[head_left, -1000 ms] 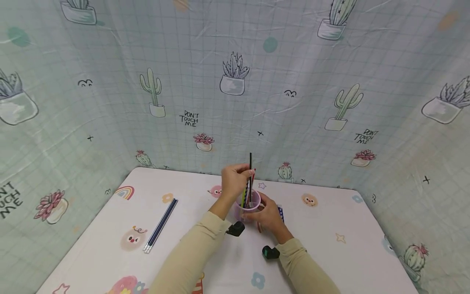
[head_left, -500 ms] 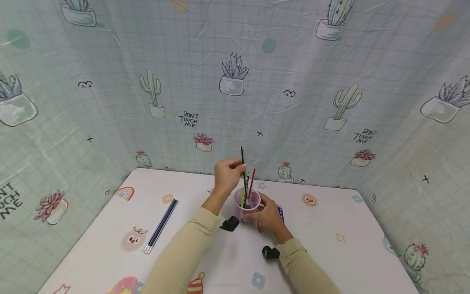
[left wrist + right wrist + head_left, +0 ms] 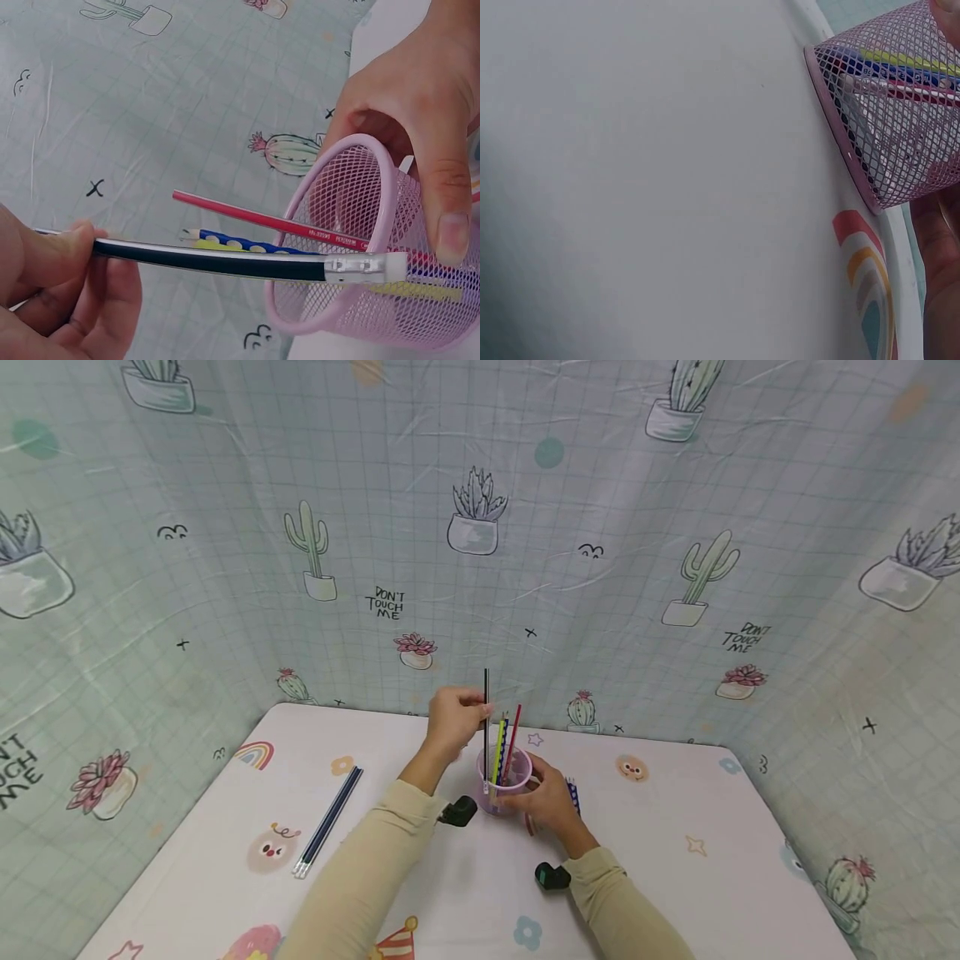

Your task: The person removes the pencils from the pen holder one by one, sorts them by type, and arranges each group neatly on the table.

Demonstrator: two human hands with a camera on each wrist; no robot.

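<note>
My left hand (image 3: 453, 722) pinches a black pencil (image 3: 487, 685), upright with its silver band and white eraser end down. In the left wrist view that pencil (image 3: 217, 260) crosses in front of the rim of a pink mesh pencil cup (image 3: 420, 326), its eraser end overlapping the mesh wall. My right hand (image 3: 553, 797) holds the cup, thumb on the near side. A red pencil (image 3: 247, 211), a blue patterned pencil (image 3: 505, 739) and a yellow-green pencil (image 3: 498, 747) lean inside the cup. In the right wrist view their lower ends show through the mesh (image 3: 900, 142).
Several dark blue pencils (image 3: 328, 818) with white ends lie together on the left of the white patterned table (image 3: 637, 893). Blue patterned pencils (image 3: 573, 795) lie just right of my right hand, partly hidden. A cactus-print cloth (image 3: 525, 585) hangs behind and at both sides.
My left hand has moved left with the black pencil, whose lower end shifted from among the other pencils to the cup's left rim. My right hand and the cup have stayed put.
</note>
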